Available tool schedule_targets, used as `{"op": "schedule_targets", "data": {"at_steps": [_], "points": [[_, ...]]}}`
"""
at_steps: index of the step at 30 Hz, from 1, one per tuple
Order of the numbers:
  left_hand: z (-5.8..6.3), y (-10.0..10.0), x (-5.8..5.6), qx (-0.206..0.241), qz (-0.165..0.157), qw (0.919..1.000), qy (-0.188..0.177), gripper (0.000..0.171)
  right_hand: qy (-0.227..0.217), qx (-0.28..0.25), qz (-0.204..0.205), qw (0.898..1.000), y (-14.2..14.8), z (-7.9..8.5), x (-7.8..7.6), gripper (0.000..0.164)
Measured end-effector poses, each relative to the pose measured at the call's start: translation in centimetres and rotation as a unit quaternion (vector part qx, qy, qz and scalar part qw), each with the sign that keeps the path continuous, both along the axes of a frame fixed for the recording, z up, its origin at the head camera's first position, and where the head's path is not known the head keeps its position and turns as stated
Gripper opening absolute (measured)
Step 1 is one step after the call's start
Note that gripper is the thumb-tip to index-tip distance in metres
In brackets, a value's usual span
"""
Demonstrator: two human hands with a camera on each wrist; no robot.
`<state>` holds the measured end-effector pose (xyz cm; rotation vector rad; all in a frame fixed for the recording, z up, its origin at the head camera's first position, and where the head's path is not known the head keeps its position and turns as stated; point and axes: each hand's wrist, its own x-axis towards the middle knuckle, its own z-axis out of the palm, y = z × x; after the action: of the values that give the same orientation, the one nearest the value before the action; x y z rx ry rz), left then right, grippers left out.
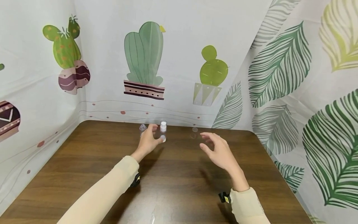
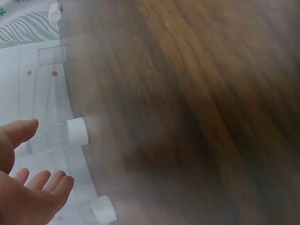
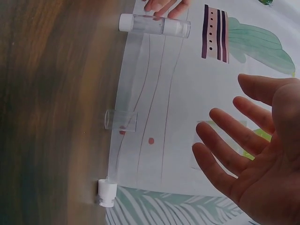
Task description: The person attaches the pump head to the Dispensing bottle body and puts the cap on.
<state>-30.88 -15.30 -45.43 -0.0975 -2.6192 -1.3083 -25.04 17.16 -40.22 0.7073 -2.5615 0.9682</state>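
Note:
Two clear bottles with white bases stand upright near the back edge. My left hand (image 1: pixel 148 141) is right beside one bottle (image 1: pixel 163 127), thumb and fingers parted toward its sides; that bottle has a white top under a clear cover. In the left wrist view a gap shows between thumb and fingers, with the bottle (image 2: pixel 56 137) beyond it. The other bottle (image 1: pixel 143 127) is partly hidden behind the left hand. My right hand (image 1: pixel 221 152) hovers with relaxed, spread fingers and holds nothing. Nearest it stands a clear, tube-like cover (image 1: pixel 194 133).
A small white pump top (image 3: pixel 107 192) stands past the clear cover, hidden behind the right hand in the head view. The brown wooden table (image 1: pixel 179 180) ends at a white cloth backdrop (image 1: pixel 181 62) printed with cacti and leaves.

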Motion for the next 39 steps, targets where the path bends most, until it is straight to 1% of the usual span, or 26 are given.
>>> {"op": "schedule_targets", "data": {"at_steps": [5,8,13,19,24,30,35,39], "points": [[0.8,-0.8,0.9,0.004,-0.012,0.9998,0.014,0.071,0.003,-0.004,0.000,1.000,0.1,-0.1,0.0,0.041],[1.3,-1.5,1.5,-0.004,-0.016,0.9995,0.027,0.071,0.001,-0.006,0.000,1.000,0.1,-0.1,0.1,0.041],[2.1,-3.0,2.4,-0.017,-0.008,0.9987,0.047,0.069,0.007,-0.009,-0.004,1.000,0.3,-0.2,0.0,0.042],[2.6,-5.2,2.9,-0.026,0.007,0.9975,0.065,0.067,0.033,0.002,-0.013,0.999,0.6,-0.3,-0.3,0.042],[2.4,-7.2,3.0,-0.036,0.024,0.9964,0.072,0.064,0.037,0.022,-0.022,0.999,1.1,-0.3,-0.7,0.043],[2.0,-8.7,3.1,-0.019,0.037,0.9980,0.048,0.064,0.033,0.024,-0.032,0.999,2.0,-0.4,-1.4,0.044],[1.2,-9.5,2.5,-0.007,0.041,0.9988,0.026,0.065,0.029,0.021,-0.037,0.999,2.5,-0.8,-1.8,0.045],[0.6,-9.8,1.8,0.003,0.042,0.9991,0.006,0.068,0.029,0.023,-0.043,0.998,2.8,-1.0,-1.9,0.044]]}}
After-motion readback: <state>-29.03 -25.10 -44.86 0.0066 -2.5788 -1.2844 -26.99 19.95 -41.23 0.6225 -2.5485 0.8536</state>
